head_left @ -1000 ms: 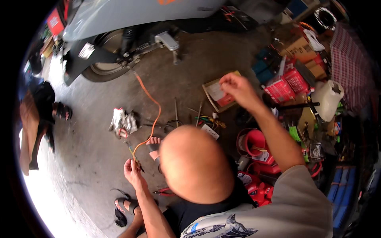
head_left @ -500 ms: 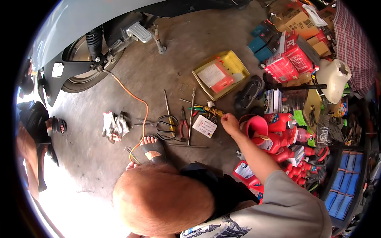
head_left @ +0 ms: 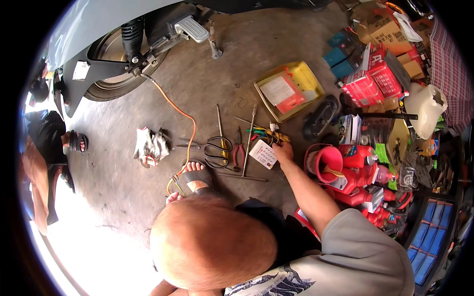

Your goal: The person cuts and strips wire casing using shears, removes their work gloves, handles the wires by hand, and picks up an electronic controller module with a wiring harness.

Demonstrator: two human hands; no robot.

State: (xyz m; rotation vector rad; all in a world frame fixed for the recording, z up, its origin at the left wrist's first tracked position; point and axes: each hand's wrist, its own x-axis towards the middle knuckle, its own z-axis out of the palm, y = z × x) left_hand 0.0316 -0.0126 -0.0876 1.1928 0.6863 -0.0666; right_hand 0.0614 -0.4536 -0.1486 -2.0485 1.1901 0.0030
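My left hand (head_left: 174, 197) is partly hidden behind my knee, with its fingers pinched on the thin wires (head_left: 177, 183) at the end of an orange cable (head_left: 173, 105). This cable runs up to the motorbike's rear axle area. My right hand (head_left: 282, 152) is at a bundle of coloured wires (head_left: 261, 131), fingertips closed at its right end; the exact grip is small to see. Beside these fingers, a white printed box (head_left: 263, 154) lies on the floor. Left of it are a T-handle wrench (head_left: 249, 143), red-handled pliers (head_left: 239, 153), black-handled scissors (head_left: 216, 161) and a yellow-handled screwdriver (head_left: 224, 146).
A glove (head_left: 149, 147) lies on the floor at left. Farther off is a yellow tray (head_left: 316, 84) holding papers. To the right stand a red bucket (head_left: 331, 160), red bottles (head_left: 356, 156) and cartons (head_left: 375, 79). The motorbike wheel (head_left: 106, 74) is upper left; another person's sandalled foot (head_left: 78, 141) is at left.
My right hand has lowered from beside the white box to the wires there. My left hand and its wires show more from behind my knee. The whole view has shifted slightly.
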